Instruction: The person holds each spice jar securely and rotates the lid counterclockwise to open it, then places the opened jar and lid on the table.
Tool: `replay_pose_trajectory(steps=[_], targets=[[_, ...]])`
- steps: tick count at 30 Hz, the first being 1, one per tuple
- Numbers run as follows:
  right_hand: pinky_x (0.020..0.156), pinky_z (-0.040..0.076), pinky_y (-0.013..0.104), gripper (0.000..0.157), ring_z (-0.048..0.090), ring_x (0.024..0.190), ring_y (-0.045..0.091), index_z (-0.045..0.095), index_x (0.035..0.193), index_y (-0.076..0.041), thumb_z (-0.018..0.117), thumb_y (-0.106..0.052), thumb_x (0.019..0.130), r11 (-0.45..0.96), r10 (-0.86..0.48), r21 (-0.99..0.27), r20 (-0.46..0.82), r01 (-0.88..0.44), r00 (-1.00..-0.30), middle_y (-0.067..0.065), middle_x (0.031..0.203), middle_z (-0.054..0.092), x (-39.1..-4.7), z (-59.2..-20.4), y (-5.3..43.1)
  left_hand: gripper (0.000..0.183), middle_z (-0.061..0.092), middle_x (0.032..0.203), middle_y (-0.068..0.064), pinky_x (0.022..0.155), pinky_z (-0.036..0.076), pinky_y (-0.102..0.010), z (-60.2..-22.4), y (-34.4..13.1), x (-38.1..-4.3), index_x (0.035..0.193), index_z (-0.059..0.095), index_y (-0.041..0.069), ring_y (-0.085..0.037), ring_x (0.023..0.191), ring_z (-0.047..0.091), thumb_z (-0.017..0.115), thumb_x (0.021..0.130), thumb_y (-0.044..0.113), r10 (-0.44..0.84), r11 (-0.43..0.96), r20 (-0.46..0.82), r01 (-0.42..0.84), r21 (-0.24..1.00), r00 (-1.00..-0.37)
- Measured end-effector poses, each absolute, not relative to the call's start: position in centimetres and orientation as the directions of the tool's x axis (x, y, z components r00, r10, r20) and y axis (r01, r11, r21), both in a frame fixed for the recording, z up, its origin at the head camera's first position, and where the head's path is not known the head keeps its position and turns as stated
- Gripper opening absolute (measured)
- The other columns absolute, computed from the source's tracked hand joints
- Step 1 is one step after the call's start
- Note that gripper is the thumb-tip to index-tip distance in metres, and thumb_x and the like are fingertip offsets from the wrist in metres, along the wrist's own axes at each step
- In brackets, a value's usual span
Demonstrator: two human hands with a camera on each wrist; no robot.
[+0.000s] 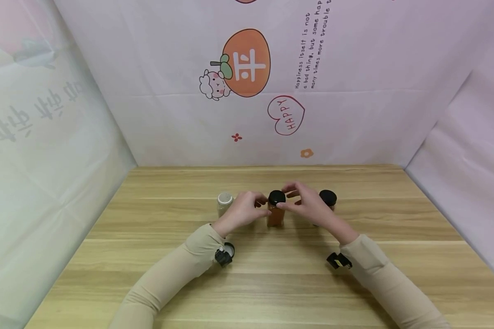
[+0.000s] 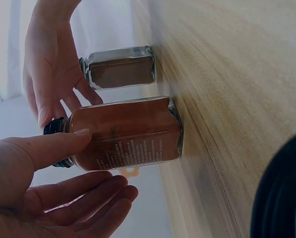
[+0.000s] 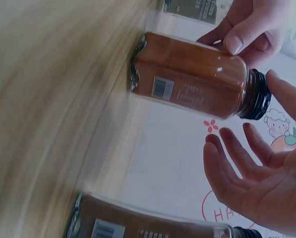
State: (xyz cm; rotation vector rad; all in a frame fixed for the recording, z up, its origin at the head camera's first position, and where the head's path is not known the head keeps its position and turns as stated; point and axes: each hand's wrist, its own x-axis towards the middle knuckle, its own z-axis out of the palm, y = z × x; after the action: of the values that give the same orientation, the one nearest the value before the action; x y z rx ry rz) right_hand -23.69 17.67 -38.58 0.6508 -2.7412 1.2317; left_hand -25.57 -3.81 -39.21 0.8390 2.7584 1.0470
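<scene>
A glass spice jar (image 1: 276, 217) of reddish-brown powder with a black lid (image 1: 277, 197) stands upright on the wooden table between both hands. My left hand (image 1: 244, 210) is at its left side, thumb (image 2: 78, 141) overlapping the jar near the shoulder and the other fingers loosely bent beside it, not wrapped round. At the right, my right hand (image 1: 308, 205) has its thumb at the black lid, its other fingers spread apart from the glass. Whether either thumb presses is hard to see.
Left of the hands stands a jar (image 1: 224, 198) with a white top and no black lid. Behind my right hand is another black-lidded jar (image 1: 328, 197) of brown powder. An upturned black cap (image 1: 230, 248) lies near the left wrist. White printed sheets wall the table.
</scene>
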Motion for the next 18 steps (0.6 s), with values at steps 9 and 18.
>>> replay_pose_trajectory(steps=[9,18], targets=[[0.084,0.054,0.041,0.042,0.060,0.111,0.031,0.053,0.115,-0.008,0.070,-0.031,0.086,0.622,-0.309,-0.692,0.213,-0.367,-0.927,0.010,0.117,0.059,-23.64,-38.56,17.30,0.032,0.069,0.109,-0.010,0.083,0.053,-0.032,-39.32,-3.76,-25.66,0.108,0.069,0.005,-0.023,0.098,0.065,0.073,0.082,0.024,0.515,0.622,0.127,0.471,0.625,-0.848],[0.085,0.054,0.042,0.040,0.060,0.110,0.030,0.055,0.116,-0.009,0.069,-0.032,0.087,0.621,-0.347,-0.672,0.226,-0.404,-0.910,0.010,0.116,0.061,-23.80,-38.51,17.54,0.033,0.069,0.110,-0.011,0.084,0.053,-0.033,-39.17,-3.77,-25.55,0.109,0.068,0.005,-0.024,0.099,0.065,0.073,0.082,0.023,0.516,0.620,0.115,0.462,0.634,-0.849]])
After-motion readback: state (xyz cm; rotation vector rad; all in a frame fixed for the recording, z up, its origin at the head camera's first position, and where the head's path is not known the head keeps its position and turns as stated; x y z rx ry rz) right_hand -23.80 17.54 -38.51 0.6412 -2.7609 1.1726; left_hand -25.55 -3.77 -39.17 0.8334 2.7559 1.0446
